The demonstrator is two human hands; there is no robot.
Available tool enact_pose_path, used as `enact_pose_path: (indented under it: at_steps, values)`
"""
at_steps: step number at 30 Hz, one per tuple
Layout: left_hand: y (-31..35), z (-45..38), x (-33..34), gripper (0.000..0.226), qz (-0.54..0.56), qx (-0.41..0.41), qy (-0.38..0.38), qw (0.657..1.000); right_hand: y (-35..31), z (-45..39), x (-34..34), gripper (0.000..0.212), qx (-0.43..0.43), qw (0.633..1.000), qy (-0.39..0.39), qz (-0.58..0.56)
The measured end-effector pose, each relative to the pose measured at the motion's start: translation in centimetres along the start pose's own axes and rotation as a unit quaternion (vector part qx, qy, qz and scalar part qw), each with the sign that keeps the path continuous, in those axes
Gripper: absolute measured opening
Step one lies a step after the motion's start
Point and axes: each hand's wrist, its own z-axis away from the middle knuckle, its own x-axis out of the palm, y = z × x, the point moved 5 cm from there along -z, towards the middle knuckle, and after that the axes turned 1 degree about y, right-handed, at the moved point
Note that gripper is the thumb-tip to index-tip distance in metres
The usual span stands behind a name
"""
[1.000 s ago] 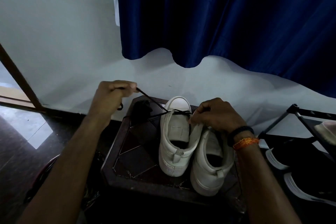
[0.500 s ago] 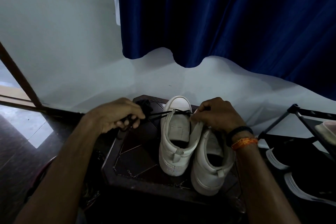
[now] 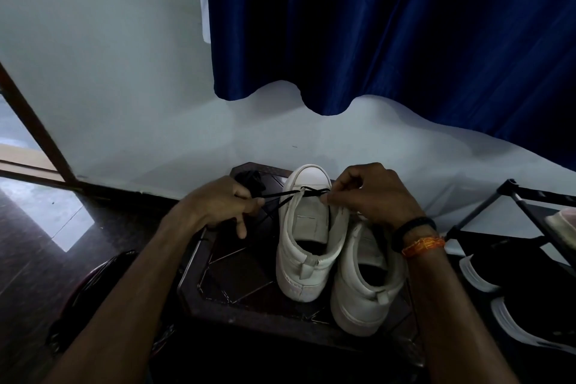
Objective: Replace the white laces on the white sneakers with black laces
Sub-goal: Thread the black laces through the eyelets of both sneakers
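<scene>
A: Where are the 2 white sneakers sitting?

B: Side by side on the dark stool, heels facing the camera, toes pointing at the wall. The left sneaker is carrying the black lace near its toe.

A: How is the lace looking?

B: Thin, dark, stretching taut across the front eyelets and out to the left.

A: And the hands?

B: The left hand is curling its fingers round the lace's free end. The right hand is pinching the lace at the sneaker's right edge.
</scene>
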Motion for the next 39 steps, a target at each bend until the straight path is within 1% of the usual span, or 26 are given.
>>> enact_pose_path:
  at_steps: [1, 3, 5, 8, 11, 12, 14, 16, 18, 21, 22, 24, 25, 28, 31, 34, 37, 39]
  values:
    - [0.3, -0.1, 0.1, 0.034, -0.013, 0.023, 0.020, 0.999, -0.1, 0.0, 0.0, 0.023, 0.000, 1.000, -0.004, 0.000]
    - [0.9, -0.3, 0.3, 0.027, -0.013, 0.041, 0.042, 0.998, -0.3, 0.1, 0.0, 0.024, 0.007, 1.000, -0.020, 0.002]
    - [1.3, -0.3, 0.7, 0.025, 0.035, 0.036, 0.049, 0.998, -0.4, 0.2, -0.3, 0.023, 0.008, 1.000, -0.027, 0.004]
    - [1.9, -0.1, 1.0, 0.038, 0.141, 0.019, 0.077, 0.987, -0.6, 0.6, -0.5, 0.023, 0.000, 0.999, -0.030, 0.011]
    - [2.0, -0.3, 1.4, 0.054, 0.206, 0.001, 0.110, 0.972, -1.0, 0.8, -0.3, 0.020, -0.019, 0.999, -0.017, 0.038]
    - [2.1, -0.3, 1.5, 0.055, 0.215, 0.000, 0.106, 0.971, -1.3, 0.9, -0.1, 0.018, -0.031, 0.999, -0.007, 0.043]
    - [2.2, -0.3, 1.8, 0.052, 0.203, 0.015, 0.069, 0.977, -2.0, 1.0, 0.0, 0.015, -0.048, 0.997, 0.008, 0.052]
    - [2.4, 0.0, 2.0, 0.039, 0.163, 0.046, 0.038, 0.985, -2.3, 1.2, 0.0, 0.013, -0.055, 0.996, 0.006, 0.072]
    - [2.5, 0.2, 2.1, 0.024, 0.143, 0.082, 0.027, 0.986, -2.2, 1.2, 0.1, 0.012, -0.052, 0.994, 0.006, 0.098]
    - [2.7, 0.2, 2.5, 0.017, 0.121, 0.114, 0.018, 0.986, -2.2, 1.3, 0.4, 0.011, -0.049, 0.995, -0.010, 0.085]
    - [2.8, 0.2, 2.6, 0.016, 0.110, 0.120, 0.019, 0.986, -2.4, 1.5, 0.6, 0.018, -0.051, 0.996, -0.014, 0.071]
    - [2.8, -0.1, 2.4, 0.008, 0.106, 0.121, 0.031, 0.987, -3.1, 2.0, 1.0, 0.038, -0.055, 0.997, -0.011, 0.059]
    - [2.8, -0.2, 2.3, 0.009, 0.110, 0.121, 0.038, 0.986, -3.4, 2.2, 1.3, 0.048, -0.050, 0.997, -0.009, 0.066]
    - [2.8, 0.0, 2.1, 0.021, 0.131, 0.124, 0.057, 0.982, -3.4, 2.3, 2.4, 0.069, -0.039, 0.993, 0.004, 0.109]
    - [2.8, 0.2, 1.9, 0.029, 0.176, 0.127, 0.057, 0.975, -3.4, 2.1, 2.9, 0.083, -0.037, 0.992, 0.010, 0.123]
    - [2.6, 0.3, 1.7, 0.015, 0.187, 0.122, 0.062, 0.973, -3.7, 2.3, 3.5, 0.087, -0.040, 0.991, 0.019, 0.125]
    - [2.5, 0.3, 1.6, 0.013, 0.193, 0.110, 0.062, 0.973, -3.7, 2.2, 4.1, 0.081, -0.054, 0.990, 0.030, 0.128]
    - [2.4, 0.3, 1.6, 0.009, 0.196, 0.100, 0.055, 0.974, -3.6, 2.1, 4.1, 0.071, -0.048, 0.989, 0.025, 0.135]
